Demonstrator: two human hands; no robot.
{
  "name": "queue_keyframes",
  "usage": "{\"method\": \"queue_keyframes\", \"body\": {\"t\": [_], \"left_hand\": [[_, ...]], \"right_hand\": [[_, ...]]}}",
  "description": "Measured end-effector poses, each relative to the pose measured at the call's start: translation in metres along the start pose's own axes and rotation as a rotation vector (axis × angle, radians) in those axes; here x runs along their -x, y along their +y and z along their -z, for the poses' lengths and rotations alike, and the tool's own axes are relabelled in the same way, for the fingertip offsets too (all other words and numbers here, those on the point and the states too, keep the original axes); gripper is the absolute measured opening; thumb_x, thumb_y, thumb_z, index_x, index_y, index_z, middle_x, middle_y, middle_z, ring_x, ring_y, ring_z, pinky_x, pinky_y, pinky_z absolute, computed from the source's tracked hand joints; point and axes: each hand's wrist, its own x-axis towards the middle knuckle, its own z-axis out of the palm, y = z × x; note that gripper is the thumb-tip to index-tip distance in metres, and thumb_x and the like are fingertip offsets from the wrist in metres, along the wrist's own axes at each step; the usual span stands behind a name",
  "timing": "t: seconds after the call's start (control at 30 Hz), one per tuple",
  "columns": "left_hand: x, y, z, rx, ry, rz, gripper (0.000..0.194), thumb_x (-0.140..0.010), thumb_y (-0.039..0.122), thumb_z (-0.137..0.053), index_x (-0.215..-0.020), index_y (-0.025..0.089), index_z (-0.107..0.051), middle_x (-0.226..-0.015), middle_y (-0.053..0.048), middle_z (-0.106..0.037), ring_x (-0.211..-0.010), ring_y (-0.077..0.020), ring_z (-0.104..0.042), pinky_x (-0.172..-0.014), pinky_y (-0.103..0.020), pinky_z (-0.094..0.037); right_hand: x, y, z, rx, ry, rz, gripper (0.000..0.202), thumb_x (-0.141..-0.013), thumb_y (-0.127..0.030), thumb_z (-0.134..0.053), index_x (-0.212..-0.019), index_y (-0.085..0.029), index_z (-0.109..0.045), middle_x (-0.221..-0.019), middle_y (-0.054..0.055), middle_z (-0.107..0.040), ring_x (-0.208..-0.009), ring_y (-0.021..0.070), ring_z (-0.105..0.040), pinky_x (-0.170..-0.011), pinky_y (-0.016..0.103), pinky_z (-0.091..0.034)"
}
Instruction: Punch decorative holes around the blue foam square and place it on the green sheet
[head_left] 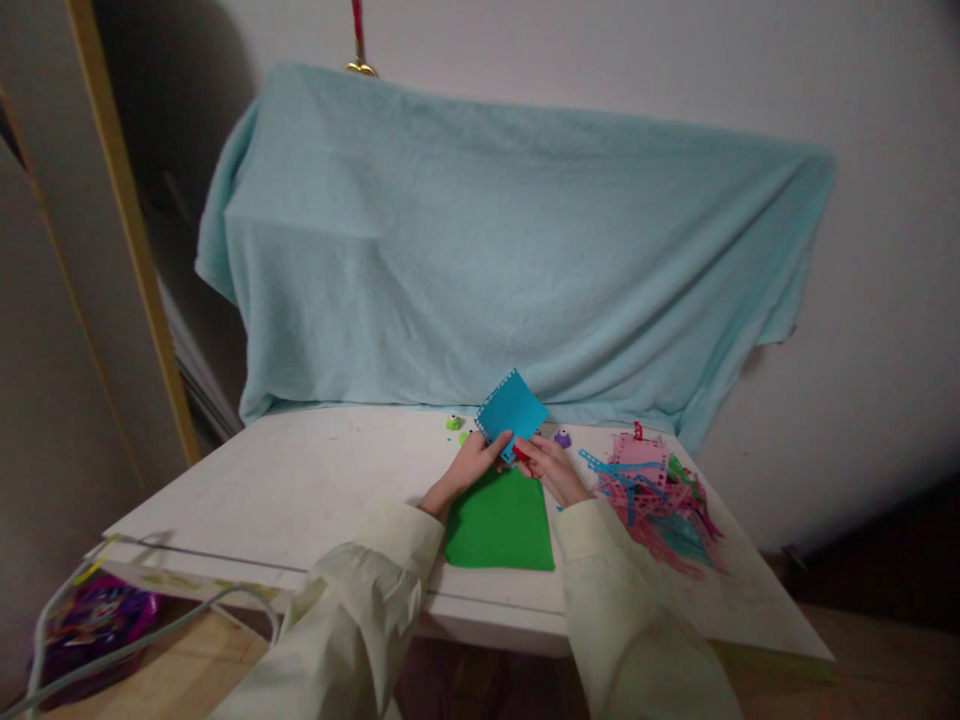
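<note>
A blue square sheet (513, 408) with a row of notches punched along its upper left edge is held up at a tilt between my hands. My left hand (480, 458) pinches its lower corner with the thumb on top. Against the same corner, my right hand (551, 466) closes around a small red object (520, 452), mostly hidden by the fingers, so its kind is unclear. Below both hands lies a flat green sheet (501, 525) on the white table (300, 480).
Right of my hands is a heap of pink, blue and green punched strips (652, 500). Small green (454, 423) and purple (562, 438) figures with eyes stand near the back edge. A light blue cloth (510, 250) hangs behind. A cable (165, 640) runs at lower left.
</note>
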Motion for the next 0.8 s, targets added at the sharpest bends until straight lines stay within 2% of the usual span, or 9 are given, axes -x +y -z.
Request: {"method": "queue_keyframes", "body": {"t": [0.23, 0.4, 0.6, 0.8], "left_hand": [[0.001, -0.001, 0.0, -0.049, 0.021, -0.015, 0.049, -0.088, 0.058, -0.047, -0.071, 0.014, -0.062, -0.055, -0.002, -0.061, -0.049, -0.0136, -0.055, -0.053, -0.024, -0.042], [0.001, 0.0, 0.0, -0.064, 0.05, -0.006, 0.051, -0.088, 0.059, -0.046, -0.067, 0.015, -0.061, -0.051, -0.002, -0.059, -0.048, -0.0145, -0.055, -0.052, -0.025, -0.041], [0.0, 0.007, 0.005, -0.029, 0.092, -0.027, 0.052, -0.09, 0.058, -0.044, -0.063, 0.015, -0.058, -0.051, -0.002, -0.059, -0.047, -0.0138, -0.054, -0.053, -0.025, -0.042], [0.001, 0.01, 0.006, -0.022, 0.076, -0.038, 0.052, -0.09, 0.057, -0.044, -0.064, 0.015, -0.059, -0.056, -0.004, -0.063, -0.048, -0.0137, -0.055, -0.054, -0.025, -0.042]], "right_hand": [[0.001, -0.001, 0.0, -0.027, -0.001, -0.021, 0.036, -0.074, -0.049, -0.073, -0.089, -0.017, -0.066, -0.065, 0.0, -0.061, -0.049, 0.0087, -0.047, -0.045, 0.024, -0.023], [0.0, -0.003, 0.001, -0.024, 0.031, -0.038, 0.039, -0.069, -0.05, -0.077, -0.084, -0.016, -0.066, -0.066, 0.001, -0.063, -0.049, 0.0095, -0.051, -0.043, 0.023, -0.025], [0.0, -0.002, 0.003, -0.015, 0.067, -0.022, 0.037, -0.07, -0.05, -0.076, -0.082, -0.017, -0.065, -0.071, 0.004, -0.067, -0.05, 0.0107, -0.055, -0.043, 0.023, -0.028], [-0.003, 0.001, 0.005, -0.024, 0.105, -0.003, 0.038, -0.071, -0.053, -0.074, -0.083, -0.017, -0.064, -0.073, 0.005, -0.068, -0.051, 0.0106, -0.053, -0.043, 0.023, -0.028]]}}
